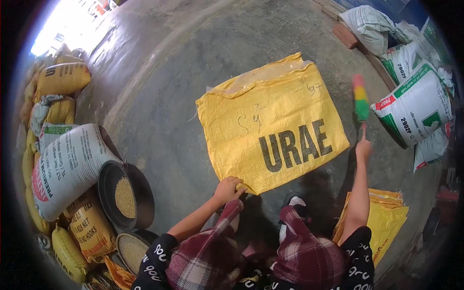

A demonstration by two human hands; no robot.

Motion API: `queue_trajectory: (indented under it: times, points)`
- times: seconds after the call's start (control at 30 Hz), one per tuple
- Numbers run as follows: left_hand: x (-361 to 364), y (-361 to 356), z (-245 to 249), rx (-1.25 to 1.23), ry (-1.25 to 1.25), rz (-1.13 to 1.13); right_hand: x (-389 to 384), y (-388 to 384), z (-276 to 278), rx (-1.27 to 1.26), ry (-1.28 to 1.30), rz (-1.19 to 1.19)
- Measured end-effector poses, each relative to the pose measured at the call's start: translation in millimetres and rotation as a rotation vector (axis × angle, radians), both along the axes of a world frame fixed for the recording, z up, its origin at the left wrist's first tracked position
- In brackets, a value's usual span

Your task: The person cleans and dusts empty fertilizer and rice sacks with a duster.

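A yellow woven sack (270,121) printed "URAE", with handwritten marks, lies spread on the concrete floor in front of me. At its near left corner, my left hand (228,190) has its fingers closed on the sack's edge. My right hand (363,149) is wrapped round the thin pink handle of a duster (360,99). The duster's head is banded pink-red, yellow and green, slightly blurred at the tip. It is held to the right of the sack, apart from it. Beside my right leg lies a pile of folded yellow sacks (389,220), partly behind my arm.
Filled white sacks (418,104) stand at the right, near a brick (344,36). On the left are more filled sacks (72,166), a black basin (145,193) holding grain (124,197), and a second grain container (131,251). Concrete floor (159,58) stretches ahead.
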State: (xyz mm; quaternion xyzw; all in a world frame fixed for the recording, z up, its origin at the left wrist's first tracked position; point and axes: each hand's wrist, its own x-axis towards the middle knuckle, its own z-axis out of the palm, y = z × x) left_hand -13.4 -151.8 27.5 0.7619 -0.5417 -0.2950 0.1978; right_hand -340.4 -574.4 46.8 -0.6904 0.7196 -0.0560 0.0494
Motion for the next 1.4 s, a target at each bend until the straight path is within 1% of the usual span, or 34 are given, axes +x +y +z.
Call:
queue_trajectory:
  times: [0.1, 0.13, 0.2, 0.23, 0.27, 0.33, 0.37, 0.43, 0.47, 0.5, 0.53, 0.57, 0.63, 0.67, 0.7, 0.73, 0.77, 0.8, 0.83, 0.87, 0.9, 0.97, 1.0, 1.03, 1.07, 1.1, 1.13, 1.17, 1.2, 1.27, 1.3, 1.33, 1.37, 1.4]
  points:
    - [1, -2, 9, 0.050, 0.053, -0.008, -37, -20, -36, -0.166, -0.243, -0.158]
    - [2, -1, 11, 0.045, 0.065, -0.007, -32, -10, -25, -0.172, -0.232, -0.155]
    - [6, 1, 15, -0.261, 0.046, 0.045, -17, 18, -12, 0.242, -0.614, -0.308]
    - [7, -1, 16, -0.386, -0.028, 0.222, -16, 28, -19, 0.280, -0.653, -0.308]
    - [10, -1, 8, -0.382, -0.028, 0.215, -11, 39, -28, 0.319, -0.696, -0.308]
    - [23, -3, -19, -0.142, -0.056, 0.972, 0, 66, -47, 0.120, -0.573, -0.018]
    - [35, -3, -29, -0.143, -0.061, 0.978, 6, 78, -54, 0.170, -0.588, -0.054]
    - [64, -9, -36, 0.301, 0.637, 1.257, 16, 98, -63, 0.224, -0.607, -0.080]
    - [72, -13, -38, 0.297, 0.634, 1.265, 18, 107, -67, 0.296, -0.666, -0.053]
    - [78, -17, -39, 0.217, 0.809, 1.201, 21, 113, -69, 0.368, -0.723, -0.027]
    - [86, -24, -38, 0.135, 0.978, 1.126, 26, 118, -62, 0.371, -0.727, -0.020]
    - [94, -35, -38, 0.129, 0.974, 1.131, 29, 122, -53, 0.437, -0.780, -0.049]
    - [120, -68, -34, 0.107, 0.691, 1.313, 37, 128, -19, 0.495, -0.840, -0.069]
    - [137, -86, -9, -0.029, 0.623, 1.202, 39, 128, 2, 0.523, -0.821, -0.083]
    - [151, -105, 33, -0.161, 0.555, 1.093, 38, 128, 23, 0.551, -0.797, -0.094]
    - [162, -126, 76, -0.357, 0.535, 0.943, 28, 124, 41, 0.672, -0.810, -0.029]
    - [192, -143, 93, -0.365, 0.360, 0.765, 18, 119, 57, 0.794, -0.817, 0.036]
    - [204, -162, 127, -0.511, 0.235, 0.607, 16, 118, 73, 0.785, -0.809, 0.053]
    - [210, -178, 165, -0.496, 0.179, 0.507, 13, 118, 87, 0.807, -0.684, 0.292]
    - [202, -188, 210, -0.556, 0.062, 0.387, 12, 115, 98, 0.818, -0.550, 0.524]
    - [188, -197, 256, -0.614, -0.056, 0.265, 19, 116, 106, 0.804, -0.545, 0.532]
    - [151, -198, 330, -0.589, -0.312, 0.075, 46, 130, 120, 0.637, -0.545, 0.637]
    - [136, -200, 348, -0.657, -0.312, -0.012, 62, 137, 125, 0.622, -0.537, 0.645]
    - [121, -200, 362, -0.724, -0.313, -0.096, 80, 144, 128, 0.516, -0.657, 0.643]
    - [105, -198, 376, -0.651, -0.357, -0.163, 94, 148, 130, 0.409, -0.775, 0.641]
    - [89, -196, 384, -0.577, -0.401, -0.227, 104, 150, 132, 0.398, -0.766, 0.655]
    - [76, -194, 381, -0.681, -0.585, -0.294, 113, 150, 134, 0.459, -0.788, 0.555]
    - [63, -190, 382, -0.660, -0.600, -0.366, 118, 147, 136, 0.519, -0.807, 0.454]
    - [55, -185, 374, -0.685, -0.602, -0.399, 118, 143, 136, 0.513, -0.798, 0.470]
    - [54, -182, 350, -0.588, -0.588, -0.478, 110, 139, 133, 0.423, -0.803, 0.484]
    - [57, -180, 334, -0.591, -0.589, -0.473, 100, 138, 129, 0.362, -0.787, 0.515]
    - [63, -175, 316, -0.526, -0.631, -0.511, 86, 136, 125, 0.363, -0.784, 0.515]
    - [68, -169, 295, -0.458, -0.670, -0.553, 67, 135, 120, 0.285, -0.614, 0.445]
    - [74, -160, 272, -0.464, -0.735, -0.568, 46, 134, 113, 0.207, -0.443, 0.372]
